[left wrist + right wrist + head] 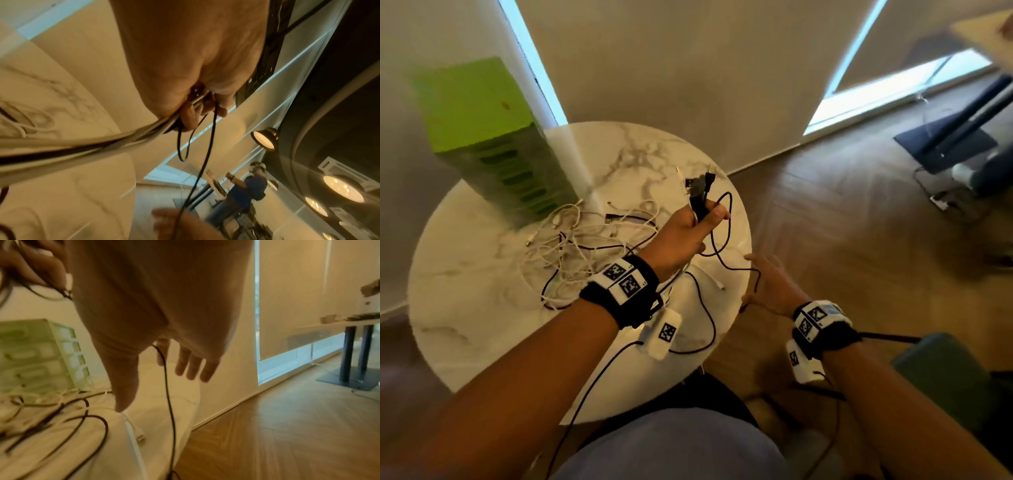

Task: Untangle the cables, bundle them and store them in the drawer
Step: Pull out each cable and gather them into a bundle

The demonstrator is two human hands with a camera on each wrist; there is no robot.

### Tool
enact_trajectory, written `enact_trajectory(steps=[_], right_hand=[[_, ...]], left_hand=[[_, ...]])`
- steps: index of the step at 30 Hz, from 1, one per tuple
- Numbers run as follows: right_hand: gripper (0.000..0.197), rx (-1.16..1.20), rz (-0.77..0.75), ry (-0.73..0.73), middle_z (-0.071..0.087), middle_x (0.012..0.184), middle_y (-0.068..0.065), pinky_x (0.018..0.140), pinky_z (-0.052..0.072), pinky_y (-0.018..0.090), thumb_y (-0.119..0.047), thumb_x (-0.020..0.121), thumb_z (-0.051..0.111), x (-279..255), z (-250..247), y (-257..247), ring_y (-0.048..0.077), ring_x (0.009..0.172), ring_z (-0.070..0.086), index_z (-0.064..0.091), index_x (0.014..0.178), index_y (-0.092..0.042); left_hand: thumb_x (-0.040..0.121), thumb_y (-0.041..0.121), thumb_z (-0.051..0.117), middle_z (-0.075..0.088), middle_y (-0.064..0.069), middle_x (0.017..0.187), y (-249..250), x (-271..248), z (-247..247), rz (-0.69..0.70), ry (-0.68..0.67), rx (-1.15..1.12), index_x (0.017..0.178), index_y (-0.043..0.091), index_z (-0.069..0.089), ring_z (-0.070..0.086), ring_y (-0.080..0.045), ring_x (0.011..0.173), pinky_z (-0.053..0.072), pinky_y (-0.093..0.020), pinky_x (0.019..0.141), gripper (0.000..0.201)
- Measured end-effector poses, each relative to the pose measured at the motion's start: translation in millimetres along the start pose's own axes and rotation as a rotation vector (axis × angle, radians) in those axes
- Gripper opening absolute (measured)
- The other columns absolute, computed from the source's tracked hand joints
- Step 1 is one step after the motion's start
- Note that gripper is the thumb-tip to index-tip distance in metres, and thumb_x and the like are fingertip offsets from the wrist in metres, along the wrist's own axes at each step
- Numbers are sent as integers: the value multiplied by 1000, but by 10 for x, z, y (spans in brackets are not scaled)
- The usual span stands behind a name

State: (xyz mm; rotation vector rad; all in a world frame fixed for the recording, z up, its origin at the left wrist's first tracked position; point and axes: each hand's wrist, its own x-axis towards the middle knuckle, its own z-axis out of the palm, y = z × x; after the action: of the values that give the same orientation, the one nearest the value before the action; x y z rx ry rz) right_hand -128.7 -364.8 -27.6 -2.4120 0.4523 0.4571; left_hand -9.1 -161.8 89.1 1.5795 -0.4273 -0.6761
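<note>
Head view: my left hand (685,236) grips several plugs (697,186) mid-frame; the tangle (585,246) lies on the counter (469,308).

Left wrist: cables (144,131) look light and limp, best held near plugs.

Right wrist: right hand (164,331) is spread, a black cable (167,386) across it.

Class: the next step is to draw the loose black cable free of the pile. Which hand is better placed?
Right. The right hand is open beside the black cable; the left hand already grips the cable ends.

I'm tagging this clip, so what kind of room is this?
Probably an office or studio rather than a home: a round marble table on wood flooring, roller blinds over floor-length windows, and another person wearing recording gear nearby.
</note>
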Motion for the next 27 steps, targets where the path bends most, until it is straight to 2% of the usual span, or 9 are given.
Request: enact_trajectory(steps=[4,8,10,14,17,20,21,24,27], right_hand=[[80,163,-207,104,45,146,-9,113,31,29,-43,81,81,-219,18,-222,5,133,39,39,148,-28],[38,374,-192,156,67,102,-4,78,50,16,-38,101,57,-338,-27,-331,3,90,64,51,131,-16],[27,465,-168,228,64,90,-3,66,50,22,-38,106,43,-372,-92,-283,6,76,62,53,117,-15],[38,437,-11,178,62,83,-5,76,54,40,-55,102,37,-299,-166,134,9,71,58,58,108,-24],[44,241,245,-53,61,100,-1,84,54,43,-75,84,56,-207,-160,475,17,91,61,54,101,-34],[105,72,394,-57,26,157,15,112,36,45,-46,77,84,-137,-210,410,35,143,32,22,156,-14],[115,81,291,-19,20,162,9,116,31,41,-40,76,87,-118,-260,279,30,147,25,12,159,-14],[98,306,-108,-42,39,151,-6,111,27,22,-33,83,82,-103,-358,-333,8,141,34,21,158,-21],[75,335,-273,-140,63,132,-3,107,41,26,-42,92,70,-56,-258,-860,6,125,55,29,153,-24]], left_hand=[[104,35,54,57,24,64,-186,116,345,-26,-34,114,100,24,68,42,0,54,38,-16,55,18],[104,37,53,58,22,60,-217,213,465,-19,5,161,103,19,68,49,5,52,36,-17,57,23],[104,48,47,46,17,58,-218,270,431,-39,32,132,100,22,69,42,0,53,34,-20,54,34],[104,54,40,36,9,70,-160,370,250,-105,122,-55,96,18,64,33,-6,58,28,-23,51,44],[105,52,39,34,8,69,-96,388,89,-135,128,-205,90,17,57,32,-7,60,29,-21,50,42],[106,49,41,36,6,72,-93,385,-29,-143,108,-306,85,21,52,32,-8,60,28,-19,49,36],[106,48,41,36,6,72,-93,384,-52,-145,102,-328,85,22,51,32,-7,60,27,-19,49,35],[106,48,42,36,5,69,-108,398,-85,-134,87,-352,81,19,49,33,-7,59,27,-20,50,39],[105,48,43,32,1,69,-128,418,-116,-114,104,-318,80,15,49,33,-10,58,37,-23,53,42]])
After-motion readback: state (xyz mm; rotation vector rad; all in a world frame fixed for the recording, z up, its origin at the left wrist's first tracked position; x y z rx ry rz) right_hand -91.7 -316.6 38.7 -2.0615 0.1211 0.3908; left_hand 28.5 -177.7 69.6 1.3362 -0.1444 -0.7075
